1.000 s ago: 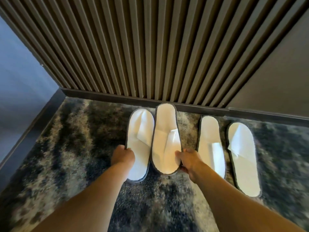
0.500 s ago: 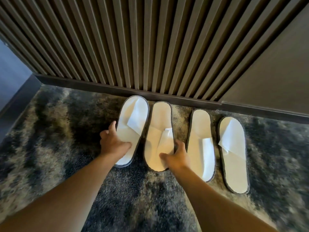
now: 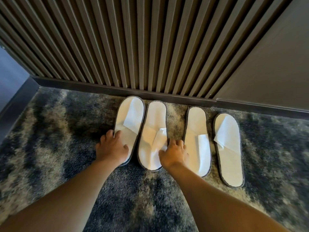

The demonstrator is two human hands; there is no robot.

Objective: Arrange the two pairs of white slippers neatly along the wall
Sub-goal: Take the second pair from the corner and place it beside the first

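- Looking down from the head camera, I see the slatted wall (image 3: 133,47) filling the top of the view, with a dark baseboard (image 3: 117,90) along its foot and a plain panel (image 3: 267,67) to its right.
- Below that lies the mottled grey carpet (image 3: 58,131), and all four white slippers sit on it in a row, each lying lengthwise toward the baseboard.
- The right pair looks settled to me: the inner right slipper (image 3: 197,141) and the outer right slipper (image 3: 228,148) lie near each other with a strip of carpet between, neither touched. Both stop a little short of the baseboard, the outer one lying lower in the view.
- The left pair is the one in hand. The far-left slipper (image 3: 129,124) has its far end just beside the baseboard and tilts a little; the second slipper (image 3: 153,136) touches it along the side and sits slightly lower.
- My left hand (image 3: 112,148) rests on the near part of the far-left slipper, fingers loosely spread over its outer edge, pressing rather than pinching as far as I can tell.
- My right hand (image 3: 175,154) is on the near right edge of the second slipper, fingers curled at its rim and folded strap; whether they pinch it I cannot tell.
- I judge this as the final straightening step. The next move calls for small nudges: square the far-left slipper and level the ends of the left pair with the right pair.
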